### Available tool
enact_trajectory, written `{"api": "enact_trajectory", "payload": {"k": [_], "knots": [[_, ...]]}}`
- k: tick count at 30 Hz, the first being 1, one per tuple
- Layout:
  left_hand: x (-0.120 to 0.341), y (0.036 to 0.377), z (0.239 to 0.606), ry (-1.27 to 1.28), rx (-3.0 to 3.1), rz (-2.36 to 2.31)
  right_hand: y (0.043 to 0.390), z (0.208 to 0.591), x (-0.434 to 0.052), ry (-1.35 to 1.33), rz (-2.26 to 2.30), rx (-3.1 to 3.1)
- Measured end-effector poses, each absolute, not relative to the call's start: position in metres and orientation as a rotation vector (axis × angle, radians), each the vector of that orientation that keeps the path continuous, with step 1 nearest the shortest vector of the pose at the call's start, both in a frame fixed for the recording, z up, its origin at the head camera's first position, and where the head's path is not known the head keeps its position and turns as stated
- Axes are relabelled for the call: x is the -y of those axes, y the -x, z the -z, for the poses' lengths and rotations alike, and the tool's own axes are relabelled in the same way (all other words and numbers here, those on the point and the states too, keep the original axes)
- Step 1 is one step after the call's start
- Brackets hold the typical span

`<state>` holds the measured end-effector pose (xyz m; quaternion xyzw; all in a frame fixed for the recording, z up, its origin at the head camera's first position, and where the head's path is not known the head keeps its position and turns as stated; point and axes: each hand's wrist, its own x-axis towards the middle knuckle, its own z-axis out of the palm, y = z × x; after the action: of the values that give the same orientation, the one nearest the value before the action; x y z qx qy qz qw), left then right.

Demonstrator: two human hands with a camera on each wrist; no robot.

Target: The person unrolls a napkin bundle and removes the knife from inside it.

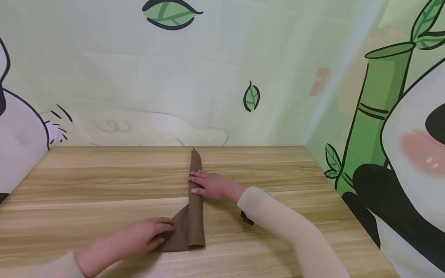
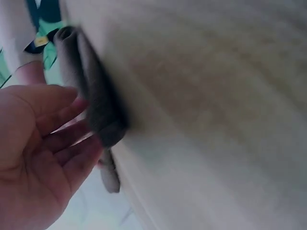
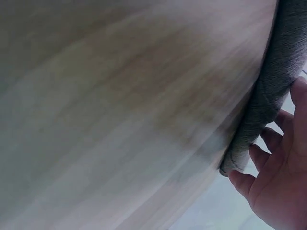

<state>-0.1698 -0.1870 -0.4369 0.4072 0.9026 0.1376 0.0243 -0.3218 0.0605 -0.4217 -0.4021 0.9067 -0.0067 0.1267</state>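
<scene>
A brown cloth (image 1: 196,224) lies on the wooden table, rolled into a long narrow tube that points away from me. At the near left, a flat triangular flap (image 1: 179,233) of it sticks out from under the roll. My left hand (image 1: 141,236) has its fingertips at the left side of this flap, fingers loosely bent. Farther up, my right hand (image 1: 213,186) rests its extended fingers across the upper part of the roll. In the right wrist view, the right fingertips lie along the dark roll (image 3: 268,96). The left wrist view shows the roll's open spiral end (image 2: 67,36).
The wooden table (image 1: 104,177) reaches back to a pale green wall hanging (image 1: 208,58) with leaf drawings. Bamboo and a panda (image 1: 413,162) are printed on its right side. A black wrist strap part (image 1: 247,218) shows beneath the right sleeve.
</scene>
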Motion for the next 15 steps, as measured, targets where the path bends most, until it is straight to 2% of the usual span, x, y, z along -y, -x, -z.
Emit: {"api": "enact_trajectory", "payload": {"k": [15], "knots": [[0.17, 0.169, 0.447, -1.38, -2.876, -0.203, 0.295, 0.421, -0.052, 1.3, -0.039, -2.616]]}}
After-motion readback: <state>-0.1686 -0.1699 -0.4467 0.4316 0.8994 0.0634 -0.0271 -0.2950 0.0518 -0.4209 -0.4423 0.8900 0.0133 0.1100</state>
